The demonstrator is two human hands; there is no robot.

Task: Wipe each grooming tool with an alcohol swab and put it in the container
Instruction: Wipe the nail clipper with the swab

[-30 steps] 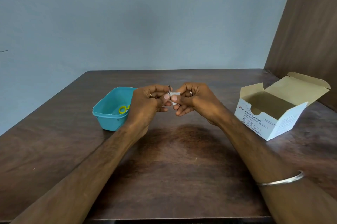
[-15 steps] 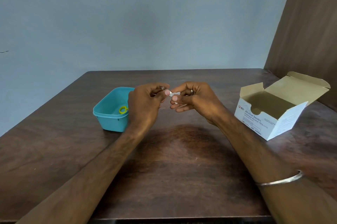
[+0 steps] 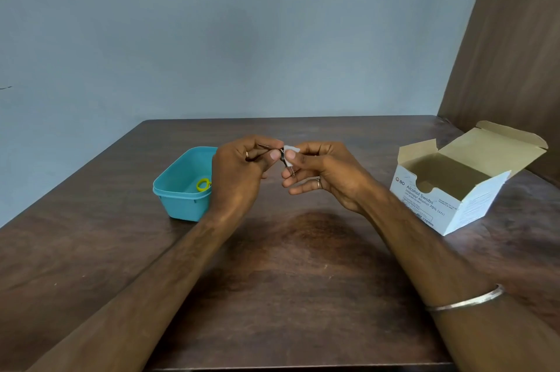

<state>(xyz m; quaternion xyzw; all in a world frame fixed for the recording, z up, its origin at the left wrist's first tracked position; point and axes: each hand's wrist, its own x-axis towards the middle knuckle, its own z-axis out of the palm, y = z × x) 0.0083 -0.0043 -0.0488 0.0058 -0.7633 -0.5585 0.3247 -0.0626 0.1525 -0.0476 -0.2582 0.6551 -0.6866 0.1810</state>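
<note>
A dark brown wooden tabletop (image 3: pixel 303 280) carries two things, well apart. A teal plastic tub (image 3: pixel 181 199) sits toward its left side. A white cardboard box (image 3: pixel 448 208) printed "Alcohol Swabs" stands near its right edge, its lid flap open.

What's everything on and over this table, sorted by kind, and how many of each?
Teal container: 1
Yellow-handled tool lying in the container: 1
Small metal tool pinched in the left hand: 1
White swab pinched in the right hand: 1
Open alcohol swab box: 1
Total: 5 things
</note>
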